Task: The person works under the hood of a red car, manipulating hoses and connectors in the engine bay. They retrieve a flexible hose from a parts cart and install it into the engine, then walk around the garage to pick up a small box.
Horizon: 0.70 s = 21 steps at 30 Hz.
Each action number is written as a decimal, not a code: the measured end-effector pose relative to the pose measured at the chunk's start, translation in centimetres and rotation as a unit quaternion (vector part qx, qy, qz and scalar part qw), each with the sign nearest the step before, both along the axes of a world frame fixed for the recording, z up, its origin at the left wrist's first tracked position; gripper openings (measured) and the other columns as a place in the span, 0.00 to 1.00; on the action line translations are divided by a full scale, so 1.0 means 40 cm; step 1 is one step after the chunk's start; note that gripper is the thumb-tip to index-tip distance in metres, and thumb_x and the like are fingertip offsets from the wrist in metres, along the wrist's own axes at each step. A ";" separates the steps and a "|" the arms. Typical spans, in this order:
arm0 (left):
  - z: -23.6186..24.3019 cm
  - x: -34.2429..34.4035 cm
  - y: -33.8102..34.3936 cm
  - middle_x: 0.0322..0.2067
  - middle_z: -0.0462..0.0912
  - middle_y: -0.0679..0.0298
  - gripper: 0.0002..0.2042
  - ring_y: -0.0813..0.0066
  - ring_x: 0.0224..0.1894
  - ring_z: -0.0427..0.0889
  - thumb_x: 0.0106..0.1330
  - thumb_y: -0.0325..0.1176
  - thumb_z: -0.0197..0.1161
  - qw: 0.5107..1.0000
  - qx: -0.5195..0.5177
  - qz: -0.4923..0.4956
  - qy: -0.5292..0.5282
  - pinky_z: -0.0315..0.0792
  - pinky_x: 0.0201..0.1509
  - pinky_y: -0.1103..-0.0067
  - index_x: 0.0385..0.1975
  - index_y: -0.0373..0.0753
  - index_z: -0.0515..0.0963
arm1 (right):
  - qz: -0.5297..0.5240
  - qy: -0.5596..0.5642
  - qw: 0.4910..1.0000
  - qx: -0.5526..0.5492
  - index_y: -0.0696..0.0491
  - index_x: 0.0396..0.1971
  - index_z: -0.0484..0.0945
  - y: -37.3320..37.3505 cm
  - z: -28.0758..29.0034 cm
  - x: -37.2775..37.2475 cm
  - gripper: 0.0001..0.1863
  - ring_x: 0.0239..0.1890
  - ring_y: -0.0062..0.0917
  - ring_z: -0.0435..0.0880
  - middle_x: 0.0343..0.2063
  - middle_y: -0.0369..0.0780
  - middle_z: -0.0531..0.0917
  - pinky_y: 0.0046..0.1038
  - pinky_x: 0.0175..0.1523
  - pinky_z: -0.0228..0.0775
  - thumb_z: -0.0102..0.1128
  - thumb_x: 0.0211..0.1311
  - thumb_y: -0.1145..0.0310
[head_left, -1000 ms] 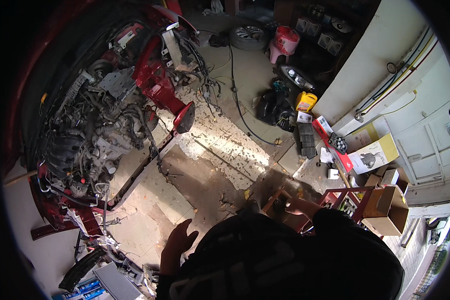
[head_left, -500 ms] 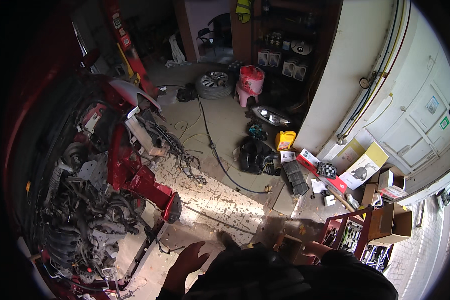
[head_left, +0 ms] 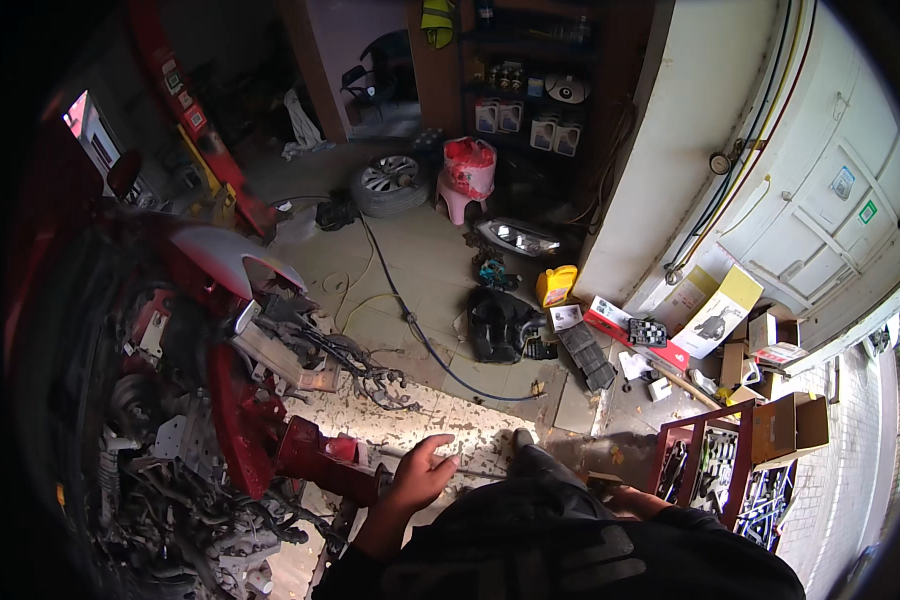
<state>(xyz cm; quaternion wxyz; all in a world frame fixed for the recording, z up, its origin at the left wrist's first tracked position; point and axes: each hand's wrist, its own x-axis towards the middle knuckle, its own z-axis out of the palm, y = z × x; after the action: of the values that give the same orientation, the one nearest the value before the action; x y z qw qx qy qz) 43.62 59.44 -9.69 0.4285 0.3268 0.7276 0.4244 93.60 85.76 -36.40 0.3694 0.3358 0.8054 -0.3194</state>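
My left hand point(head_left: 422, 480) is raised with thumb and fingers apart and nothing in it. It is beside the end of a red frame rail point(head_left: 325, 460) on a red car with its front opened up. The bared engine point(head_left: 195, 480), with dark hoses and metal parts, lies left of that hand. My right hand point(head_left: 625, 497) hangs low beside my leg, next to the edge of a small brown box point(head_left: 602, 479). Its fingers are mostly hidden, so what they hold, if anything, does not show. A red tool cart point(head_left: 740, 430) with several tools in its trays stands to its right.
A dark hose point(head_left: 407, 318) runs across the floor. Ahead are a wheel point(head_left: 390, 185), a pink stool point(head_left: 457, 203), a headlight point(head_left: 518, 238), a black plastic part point(head_left: 502, 325) and a yellow jug point(head_left: 556, 286). An open cardboard box point(head_left: 792, 428) sits by the cart.
The view has shifted, and one leg has come forward. My left hand has risen closer to the red rail's end. My right hand now shows less, partly behind my leg.
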 end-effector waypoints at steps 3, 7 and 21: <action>-0.038 -0.029 0.047 0.50 0.88 0.61 0.17 0.76 0.46 0.91 0.81 0.30 0.67 0.979 0.101 0.081 -0.156 0.82 0.55 0.77 0.65 0.30 0.78 | 0.012 0.045 0.996 -0.075 0.47 0.61 0.89 0.070 0.043 -0.039 0.29 0.67 0.46 0.87 0.61 0.48 0.90 0.44 0.69 0.79 0.61 0.75 0.42; -0.066 -0.092 0.111 0.55 0.87 0.58 0.16 0.69 0.53 0.90 0.83 0.31 0.64 0.956 0.088 0.150 -0.237 0.83 0.61 0.73 0.63 0.30 0.78 | 0.062 -0.106 0.987 -0.100 0.48 0.61 0.89 0.253 -0.006 -0.190 0.26 0.67 0.47 0.86 0.60 0.49 0.90 0.45 0.70 0.78 0.62 0.75 0.47; -0.060 -0.308 0.592 0.61 0.84 0.57 0.15 0.62 0.55 0.90 0.84 0.29 0.61 0.975 -0.049 0.195 -0.092 0.83 0.62 0.69 0.65 0.31 0.79 | 0.070 0.073 0.992 -0.072 0.51 0.62 0.85 0.921 -0.025 -0.783 0.23 0.55 0.51 0.91 0.58 0.53 0.88 0.47 0.62 0.86 0.68 0.70 0.59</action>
<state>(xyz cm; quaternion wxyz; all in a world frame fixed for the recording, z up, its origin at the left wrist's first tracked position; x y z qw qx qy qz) 31.28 83.11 -12.08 0.4186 0.1167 0.7546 0.4917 62.30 122.61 -37.40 0.3544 0.2267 0.8267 -0.3736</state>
